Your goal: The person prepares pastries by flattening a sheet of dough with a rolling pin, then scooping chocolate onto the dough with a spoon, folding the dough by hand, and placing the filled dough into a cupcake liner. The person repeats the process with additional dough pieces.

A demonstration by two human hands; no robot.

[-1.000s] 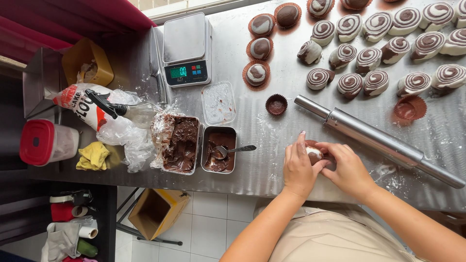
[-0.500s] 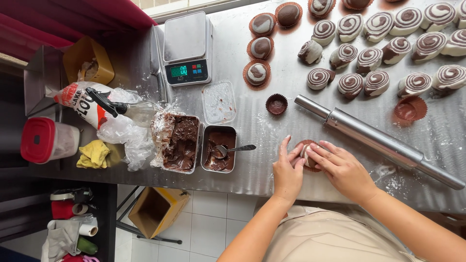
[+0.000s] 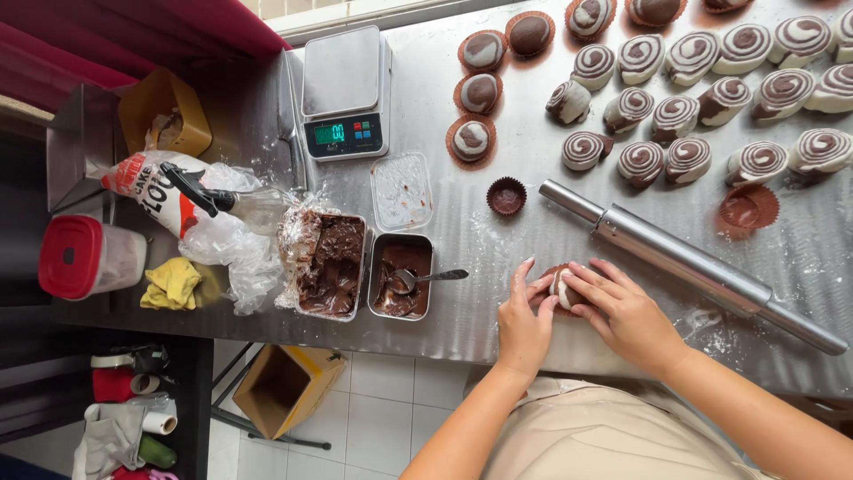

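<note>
Fingers of both hands [image 3: 577, 307] grasp a dough piece [image 3: 560, 289], its long axis seemingly upright.

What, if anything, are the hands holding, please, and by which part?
Both the left hand and right hand pinch a small brown-and-white dough piece by its sides.

I see a digital scale [image 3: 344, 93] far left on the steel table [image 3: 462, 329], w/ a steel rolling pin [image 3: 689, 264] lying diagonal at right. Swirled dough pieces [image 3: 673, 116] fill the far right. Two tins of chocolate filling [image 3: 355, 264] sit near-left, a spoon [image 3: 426, 278] in one. Flour bag [image 3: 155, 191], yellow cloth [image 3: 173, 284] & red-lidded tub [image 3: 84, 256] sit further left.
</note>
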